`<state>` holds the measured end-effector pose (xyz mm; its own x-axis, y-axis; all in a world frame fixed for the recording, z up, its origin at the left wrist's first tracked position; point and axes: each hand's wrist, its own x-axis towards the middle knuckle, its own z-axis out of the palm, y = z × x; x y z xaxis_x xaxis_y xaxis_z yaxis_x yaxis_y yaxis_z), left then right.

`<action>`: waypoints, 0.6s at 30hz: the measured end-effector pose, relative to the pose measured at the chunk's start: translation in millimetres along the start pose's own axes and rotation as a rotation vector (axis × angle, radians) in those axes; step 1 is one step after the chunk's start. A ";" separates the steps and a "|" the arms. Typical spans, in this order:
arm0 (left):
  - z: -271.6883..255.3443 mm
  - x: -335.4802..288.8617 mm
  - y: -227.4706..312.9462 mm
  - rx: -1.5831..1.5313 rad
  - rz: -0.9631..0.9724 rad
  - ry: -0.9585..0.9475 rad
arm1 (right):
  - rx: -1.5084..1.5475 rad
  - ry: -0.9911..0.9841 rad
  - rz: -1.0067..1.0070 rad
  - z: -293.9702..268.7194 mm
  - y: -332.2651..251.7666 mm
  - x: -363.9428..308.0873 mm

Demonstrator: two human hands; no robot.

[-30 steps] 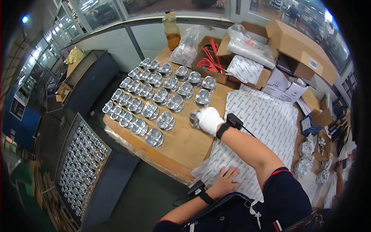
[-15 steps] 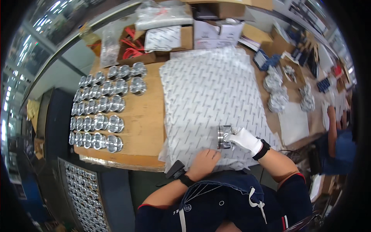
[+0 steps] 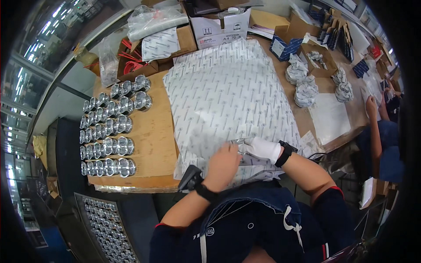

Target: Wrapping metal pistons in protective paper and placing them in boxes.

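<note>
Near the front edge of a stack of printed white wrapping paper (image 3: 232, 92), my right hand (image 3: 261, 149), in a white glove, is closed around a metal piston (image 3: 239, 141). Only a sliver of the piston shows; fingers and paper cover the rest. My bare left hand (image 3: 224, 164) is close against it, fingers curled at a sheet that looks lifted and blurred just beyond them. The left fingertips are partly hidden. Several rows of bare pistons (image 3: 125, 147) stand on brown cardboard to the left of the paper.
Paper-wrapped bundles (image 3: 307, 92) sit at the right beside an open carton (image 3: 322, 61) and a blue-and-white box (image 3: 283, 48). A box with red pieces (image 3: 131, 65) stands at the back left. Below left is a tray of metal parts (image 3: 103, 223). A co-worker's arm (image 3: 375, 127) shows at far right.
My left hand has risen from the paper's front edge to the piston. The right hand has moved slightly left and tipped the piston, now mostly covered. The view has shifted a little.
</note>
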<state>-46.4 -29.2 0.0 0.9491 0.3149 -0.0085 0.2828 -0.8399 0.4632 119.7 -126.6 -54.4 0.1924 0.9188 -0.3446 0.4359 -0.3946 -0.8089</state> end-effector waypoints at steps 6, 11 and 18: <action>39.7 27.9 -35.7 -0.672 -0.118 0.203 | -0.440 -0.200 -0.314 -43.4 -11.5 -3.0; 12.7 68.6 -34.0 -0.652 -0.482 -0.102 | -1.015 0.203 0.014 -24.2 -11.8 28.4; 36.1 93.7 -73.1 -0.545 -0.525 0.052 | -0.191 0.523 -0.258 -1.9 -33.6 -3.9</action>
<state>26.8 45.7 -66.7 0.6973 0.6448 -0.3131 0.5742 -0.2411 0.7824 105.9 -116.9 -24.9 0.4448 0.8794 0.1695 0.6665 -0.1986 -0.7186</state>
